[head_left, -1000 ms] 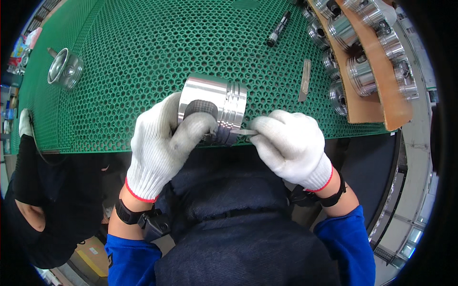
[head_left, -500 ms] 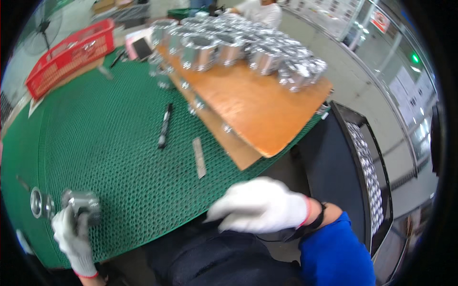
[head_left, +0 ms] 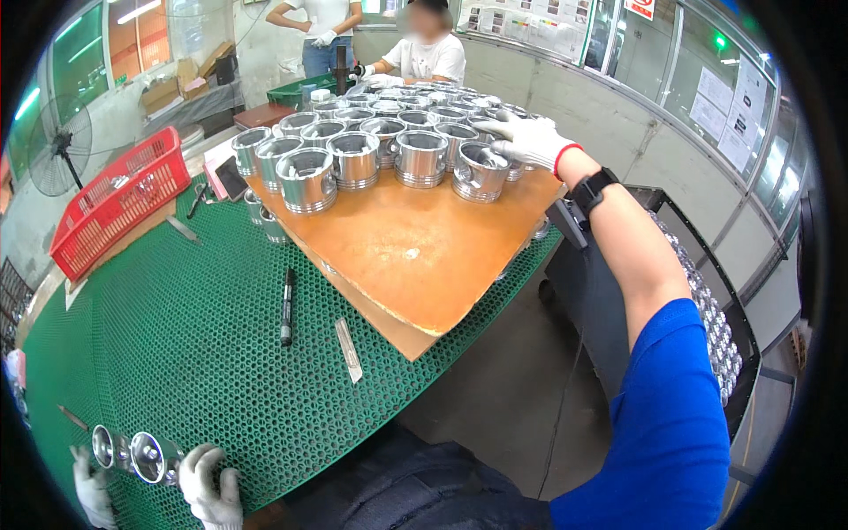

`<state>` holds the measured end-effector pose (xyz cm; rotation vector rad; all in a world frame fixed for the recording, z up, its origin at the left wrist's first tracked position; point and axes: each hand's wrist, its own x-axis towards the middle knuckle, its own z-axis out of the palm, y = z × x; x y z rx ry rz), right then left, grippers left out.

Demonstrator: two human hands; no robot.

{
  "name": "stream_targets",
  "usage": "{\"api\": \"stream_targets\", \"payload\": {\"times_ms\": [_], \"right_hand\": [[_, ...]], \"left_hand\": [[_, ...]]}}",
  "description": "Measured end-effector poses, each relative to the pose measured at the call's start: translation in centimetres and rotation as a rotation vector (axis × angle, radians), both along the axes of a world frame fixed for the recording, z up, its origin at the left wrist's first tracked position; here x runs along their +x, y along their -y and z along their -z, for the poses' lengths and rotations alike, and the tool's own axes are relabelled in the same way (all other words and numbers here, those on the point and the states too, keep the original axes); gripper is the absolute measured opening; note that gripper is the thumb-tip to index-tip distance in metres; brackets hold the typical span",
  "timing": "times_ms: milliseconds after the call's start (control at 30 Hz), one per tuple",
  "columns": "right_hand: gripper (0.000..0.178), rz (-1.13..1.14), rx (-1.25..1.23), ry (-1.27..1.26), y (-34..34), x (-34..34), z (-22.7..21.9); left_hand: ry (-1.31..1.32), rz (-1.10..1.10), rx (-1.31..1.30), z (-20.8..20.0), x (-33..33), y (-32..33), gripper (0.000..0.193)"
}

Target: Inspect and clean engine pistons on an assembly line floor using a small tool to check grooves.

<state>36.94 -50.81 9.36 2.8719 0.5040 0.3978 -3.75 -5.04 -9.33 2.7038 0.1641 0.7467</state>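
Note:
My gloved right hand (head_left: 527,143) stretches over the far right of the board, fingers apart, by the rim of a silver piston (head_left: 480,172); whether it touches cannot be told. Many such metal pistons stand upright in rows there. At the lower left, my gloved left hand (head_left: 210,486) rests with loosely bent fingers, thumb apart, close against a piston (head_left: 155,459) on the green mat. Left of that is another piston (head_left: 110,448). A second white-gloved hand (head_left: 92,490) is beside them, seemingly another person's.
The pistons stand on an orange-brown board (head_left: 415,256) above the green perforated mat (head_left: 203,336). A black marker (head_left: 287,305) and a thin strip (head_left: 349,349) lie nearby. A red crate (head_left: 119,203) is far left, a dark cart (head_left: 583,327) right. Two people are behind.
My right hand has gone from my lap out to the pistons on the board. My left hand has let go of its piston and shifted right. A second gloved hand has appeared at lower left.

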Motion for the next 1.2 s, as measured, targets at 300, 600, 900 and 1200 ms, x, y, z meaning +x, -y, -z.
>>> {"api": "stream_targets", "payload": {"times_ms": [300,600,900,1200], "right_hand": [[0.068,-0.428,0.198,-0.224,-1.5,3.4,0.8],[0.074,-0.307,0.092,-0.414,-5.7,2.2,-1.7],[0.052,-0.163,0.025,-0.377,-5.7,4.1,-0.4],[0.052,-0.219,-0.021,-0.245,-5.9,0.1,-1.1]], "left_hand": [[-0.094,-0.019,-0.072,0.9,0.6,0.0,0.021],[-0.092,-0.06,-0.033,1.1,0.8,0.3,0.02],[0.05,-0.027,-0.055,4.4,0.3,-1.3,0.019],[0.079,-0.077,-0.124,4.0,0.5,-0.8,0.02]]}}
